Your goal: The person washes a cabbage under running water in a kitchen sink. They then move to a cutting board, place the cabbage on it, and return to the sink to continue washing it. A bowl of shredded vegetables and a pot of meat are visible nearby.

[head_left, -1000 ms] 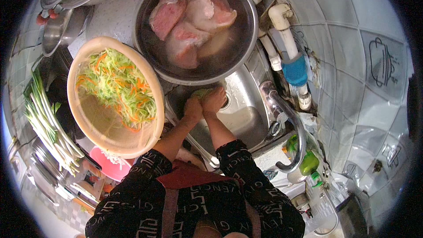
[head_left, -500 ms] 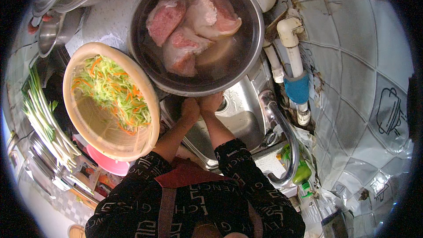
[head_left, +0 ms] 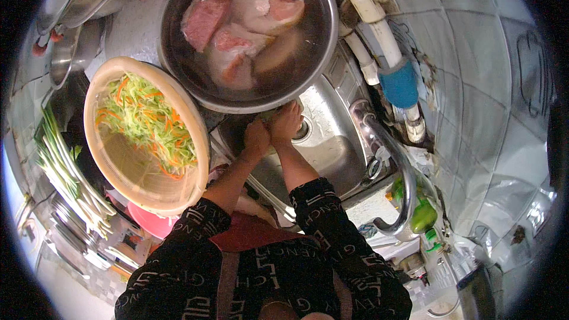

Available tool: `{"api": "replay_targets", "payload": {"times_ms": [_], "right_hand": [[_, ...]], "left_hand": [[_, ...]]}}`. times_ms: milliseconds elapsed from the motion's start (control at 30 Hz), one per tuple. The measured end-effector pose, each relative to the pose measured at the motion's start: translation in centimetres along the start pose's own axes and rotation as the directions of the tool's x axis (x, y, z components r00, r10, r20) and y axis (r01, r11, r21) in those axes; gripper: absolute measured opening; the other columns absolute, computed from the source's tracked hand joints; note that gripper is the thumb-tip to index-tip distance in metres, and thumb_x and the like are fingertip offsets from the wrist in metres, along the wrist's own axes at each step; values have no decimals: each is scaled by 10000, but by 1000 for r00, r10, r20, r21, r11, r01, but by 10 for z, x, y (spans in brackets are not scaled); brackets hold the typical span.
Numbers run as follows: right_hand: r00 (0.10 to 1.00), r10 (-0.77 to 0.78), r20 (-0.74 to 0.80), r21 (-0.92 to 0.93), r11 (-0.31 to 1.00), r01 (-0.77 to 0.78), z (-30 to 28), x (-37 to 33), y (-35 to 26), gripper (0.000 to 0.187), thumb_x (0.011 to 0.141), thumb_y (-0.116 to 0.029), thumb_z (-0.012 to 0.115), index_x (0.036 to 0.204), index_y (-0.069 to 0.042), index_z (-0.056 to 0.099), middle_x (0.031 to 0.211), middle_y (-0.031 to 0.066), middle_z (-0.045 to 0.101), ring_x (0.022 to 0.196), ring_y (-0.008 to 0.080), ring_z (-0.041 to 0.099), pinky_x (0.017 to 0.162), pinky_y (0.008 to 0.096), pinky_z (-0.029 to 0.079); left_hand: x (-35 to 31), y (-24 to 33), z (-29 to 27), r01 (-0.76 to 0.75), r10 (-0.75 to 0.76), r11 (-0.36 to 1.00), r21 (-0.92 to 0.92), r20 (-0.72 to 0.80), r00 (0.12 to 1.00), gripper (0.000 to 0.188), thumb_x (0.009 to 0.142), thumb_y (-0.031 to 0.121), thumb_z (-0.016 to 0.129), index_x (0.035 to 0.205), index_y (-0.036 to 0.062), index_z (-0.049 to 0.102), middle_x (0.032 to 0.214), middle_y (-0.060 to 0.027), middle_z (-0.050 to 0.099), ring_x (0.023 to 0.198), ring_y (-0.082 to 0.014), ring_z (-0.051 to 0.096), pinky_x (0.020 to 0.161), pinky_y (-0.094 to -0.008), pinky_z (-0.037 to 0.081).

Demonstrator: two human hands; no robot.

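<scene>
My two hands are close together over the steel sink (head_left: 338, 160), just below the near rim of a large metal basin (head_left: 249, 105). My right hand (head_left: 287, 121) is closed, its fingers pressed together. Whatever it may hold is hidden. My left hand (head_left: 257, 137) is against it on the left, its fingers out of sight. In the basin, several large pieces of raw pink meat (head_left: 234, 41) lie in cloudy water. To the left of my hands, a tilted beige strainer basket (head_left: 112, 169) holds shredded green and orange vegetables (head_left: 151, 124).
A curved steel faucet (head_left: 409, 189) arches over the sink's right side. White pipes (head_left: 385, 41) with a blue wrap (head_left: 398, 86) run along the tiled wall. Green onions (head_left: 74, 181) lie at the far left. A pink bowl (head_left: 147, 219) is under the strainer, and a green bottle (head_left: 422, 216) stands beyond the faucet.
The view has shifted, so the basin appears higher and farther left. My hands have come slightly back from under its rim, and more of the right hand shows.
</scene>
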State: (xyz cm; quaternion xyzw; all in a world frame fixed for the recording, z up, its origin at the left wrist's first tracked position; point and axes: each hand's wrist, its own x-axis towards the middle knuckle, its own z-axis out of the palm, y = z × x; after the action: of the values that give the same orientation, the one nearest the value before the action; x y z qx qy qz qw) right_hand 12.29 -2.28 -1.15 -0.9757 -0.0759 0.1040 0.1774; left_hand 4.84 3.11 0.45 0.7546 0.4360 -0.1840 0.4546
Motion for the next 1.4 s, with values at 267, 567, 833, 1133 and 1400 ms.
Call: {"api": "replay_targets", "payload": {"times_ms": [267,567,833,1133,1400], "right_hand": [[997,64,-41,160,985,-57,4,4,-4,158,930,-115,459,1020,-13,539,1002,179,578,1000,382,545,847,477,429],[946,316,-69,476,844,-247,-75,-92,54,81,926,-96,530,965,-25,527,832,162,567,763,335,558,746,424,458],[877,312,366,916,49,-399,2,-189,131,414,844,-248,717,1156,-77,508,1093,99,628,953,260,620,789,388,495],[806,365,466,769,285,-573,-106,-127,72,744,701,-353,834,1280,-45,482,1151,163,622,992,307,645,812,419,538],[804,377,460,206,835,-510,-154,-62,9,871,659,-596,764,1262,-30,489,1126,228,627,981,349,653,819,407,532]], "left_hand": [[18,-37,14,-288,330,898,332,-74,941,205,831,105,587,789,-89,637,825,-283,656,818,-438,657,731,-502,516],[114,-111,36,-219,249,919,328,-51,967,316,845,233,648,915,-74,670,935,-249,679,871,-370,670,804,-476,523],[39,-37,22,260,-164,959,-114,527,834,286,868,293,676,888,10,639,819,-144,613,705,-286,584,647,-431,471],[-14,-66,55,513,-114,775,-369,717,688,294,930,331,622,883,41,617,714,-53,551,598,-203,520,544,-404,438],[3,-82,77,-226,109,949,220,444,890,520,857,425,664,1016,-70,648,954,-270,664,867,-336,672,729,-462,545]]}}
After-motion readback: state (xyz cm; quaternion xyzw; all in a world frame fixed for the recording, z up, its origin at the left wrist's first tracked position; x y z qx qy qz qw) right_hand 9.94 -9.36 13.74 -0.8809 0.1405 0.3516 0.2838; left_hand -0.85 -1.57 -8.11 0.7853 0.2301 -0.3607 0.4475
